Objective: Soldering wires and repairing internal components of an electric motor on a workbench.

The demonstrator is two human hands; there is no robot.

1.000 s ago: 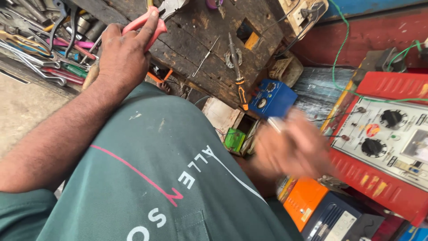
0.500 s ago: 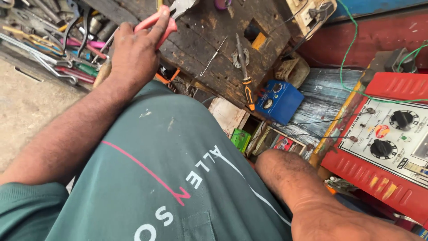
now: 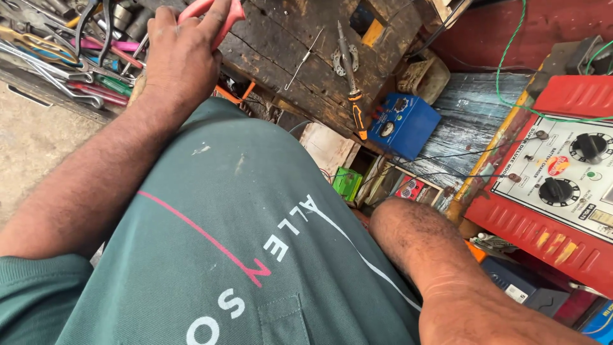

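The tool with red handles (image 3: 214, 16) sits at the far left, over a dark, worn wooden surface (image 3: 287, 45). The left hand (image 3: 182, 61) is closed around the handles, so only their red ends show

Below me is a dark, scarred wooden workbench (image 3: 300, 45), its planks stained and cracked, with a square hole (image 3: 367, 22) cut through near the far edge. To my left lies bare, dusty concrete floor (image 3: 38, 140), and past the bench on the right runs a weathered bluish-grey plank (image 3: 466, 128) against a red painted wall (image 3: 485, 38). Flat, even daylight falls over everything, with soft shadows.
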